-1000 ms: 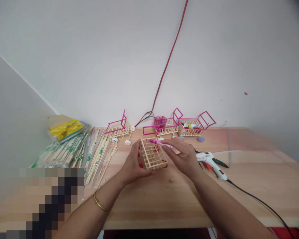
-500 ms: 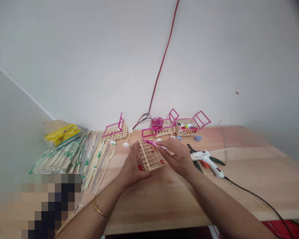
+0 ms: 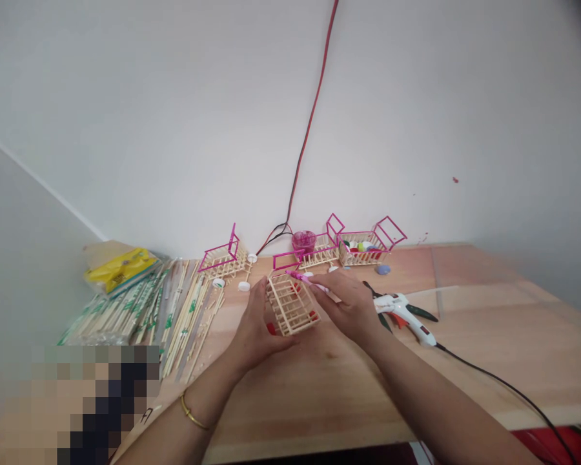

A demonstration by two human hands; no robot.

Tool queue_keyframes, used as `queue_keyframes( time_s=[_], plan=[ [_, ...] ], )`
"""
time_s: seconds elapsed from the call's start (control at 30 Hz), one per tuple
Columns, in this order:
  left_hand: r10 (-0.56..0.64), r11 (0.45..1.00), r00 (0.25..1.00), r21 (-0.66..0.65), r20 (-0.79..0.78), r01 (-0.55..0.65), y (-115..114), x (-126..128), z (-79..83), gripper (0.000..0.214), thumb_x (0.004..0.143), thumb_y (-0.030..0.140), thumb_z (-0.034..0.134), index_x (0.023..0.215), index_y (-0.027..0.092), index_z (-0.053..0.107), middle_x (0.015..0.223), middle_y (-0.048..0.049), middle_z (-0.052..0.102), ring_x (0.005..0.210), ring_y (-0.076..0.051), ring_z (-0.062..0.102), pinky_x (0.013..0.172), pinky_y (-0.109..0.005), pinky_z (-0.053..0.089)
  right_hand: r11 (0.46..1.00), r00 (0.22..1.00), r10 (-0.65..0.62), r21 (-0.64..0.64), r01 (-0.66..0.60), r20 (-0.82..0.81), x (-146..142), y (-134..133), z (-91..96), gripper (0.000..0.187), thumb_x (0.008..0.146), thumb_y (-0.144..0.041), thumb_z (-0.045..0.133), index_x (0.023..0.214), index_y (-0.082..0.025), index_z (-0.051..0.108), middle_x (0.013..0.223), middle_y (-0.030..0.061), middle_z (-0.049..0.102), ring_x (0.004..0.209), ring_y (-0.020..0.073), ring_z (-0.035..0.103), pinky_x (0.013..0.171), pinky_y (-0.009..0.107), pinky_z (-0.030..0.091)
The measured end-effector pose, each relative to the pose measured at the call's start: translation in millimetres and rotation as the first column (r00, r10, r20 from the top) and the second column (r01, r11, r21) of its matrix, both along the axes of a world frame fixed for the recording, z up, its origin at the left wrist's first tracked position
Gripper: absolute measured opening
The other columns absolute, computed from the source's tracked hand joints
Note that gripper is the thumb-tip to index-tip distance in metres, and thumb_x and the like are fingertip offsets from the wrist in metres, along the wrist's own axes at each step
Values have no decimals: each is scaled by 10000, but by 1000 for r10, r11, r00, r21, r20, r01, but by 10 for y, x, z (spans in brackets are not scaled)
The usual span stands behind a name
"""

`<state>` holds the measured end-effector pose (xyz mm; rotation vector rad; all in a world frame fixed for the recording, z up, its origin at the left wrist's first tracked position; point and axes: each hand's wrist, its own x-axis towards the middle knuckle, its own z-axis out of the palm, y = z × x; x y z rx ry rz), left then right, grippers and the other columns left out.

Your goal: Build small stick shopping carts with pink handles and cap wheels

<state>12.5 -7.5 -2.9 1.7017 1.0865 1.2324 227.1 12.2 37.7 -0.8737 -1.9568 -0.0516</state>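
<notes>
My left hand (image 3: 252,323) grips a small cart (image 3: 290,307) made of wooden sticks, with red wheels and a magenta handle frame (image 3: 285,261). The cart is held tilted above the table. In my right hand (image 3: 349,302) is a pink paintbrush (image 3: 306,279), its magenta tip touching or very near the cart's upper rim at the handle end. Behind the cart stands a clear cup (image 3: 304,241) with magenta paint in it. The body of the cart is bare wood.
Finished-looking stick carts with magenta rims stand at the back: one left (image 3: 224,257), others right (image 3: 365,248), one holding bottle caps. A white glue gun (image 3: 403,312) lies over dark-handled pliers (image 3: 421,313). Bundled sticks (image 3: 126,310) and a yellow packet (image 3: 121,268) are on the left.
The brush tip has shifted slightly to the right along the cart's rim. My left hand keeps its grip on the cart, and the view has tilted a little.
</notes>
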Motion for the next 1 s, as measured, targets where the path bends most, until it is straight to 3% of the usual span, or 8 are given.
queue_keyframes(
  time_s=[0.1,0.3,0.53,0.67,0.77,0.9,1.0],
  plan=[
    [58,990,981,140,-184,-32,8,5,-29,1109,499,292,869,1434,257,276,1390,-121,406,1325,-388,356,1125,-567,260,998,999,45,54,-44,-11,-98,-33,-12,196,877,-179,592,1049,-246,657,859,45,716,759,189,627,720,351,465],
    [113,980,963,185,-244,-69,29,4,-81,1167,476,296,872,1451,244,234,1406,-146,373,1350,-403,321,1113,-561,270,988,992,124,93,-121,-28,-202,-117,32,270,864,-143,599,1108,-253,635,886,46,715,786,182,625,718,344,459],
    [183,957,917,277,-355,-84,17,-13,-64,1168,558,331,830,1487,232,129,1431,-169,348,1360,-397,319,1093,-568,313,997,999,-50,62,50,-5,-46,-48,61,147,892,-197,576,1007,-219,665,792,46,682,740,183,584,698,341,417],
    [261,927,858,363,-442,-95,14,-5,-52,1173,586,328,806,1495,213,74,1441,-184,337,1351,-387,341,1072,-567,354,996,998,-61,70,63,-26,-17,-36,68,130,893,-186,577,988,-203,665,787,44,678,744,179,581,693,334,408],
    [305,891,832,447,-464,-77,22,5,-74,1170,600,334,796,1496,196,56,1433,-198,342,1339,-385,358,1060,-563,374,998,999,-26,61,28,-35,-77,-78,75,140,884,-169,585,997,-199,661,768,45,666,723,178,570,675,334,409],
    [336,853,815,520,-473,-50,24,17,-109,1146,639,329,767,1502,196,25,1446,-203,326,1346,-380,343,1074,-572,354,988,990,113,119,-102,-83,-179,-139,80,217,861,-125,608,1060,-209,628,868,50,700,762,170,594,711,335,442],
    [313,876,836,477,-451,-71,12,23,-98,1156,617,328,780,1499,205,42,1429,-194,335,1338,-380,352,1064,-567,366,985,991,120,135,-111,-66,-181,-133,80,224,860,-123,609,1067,-207,624,882,53,704,771,171,600,717,337,443]
  ],
)
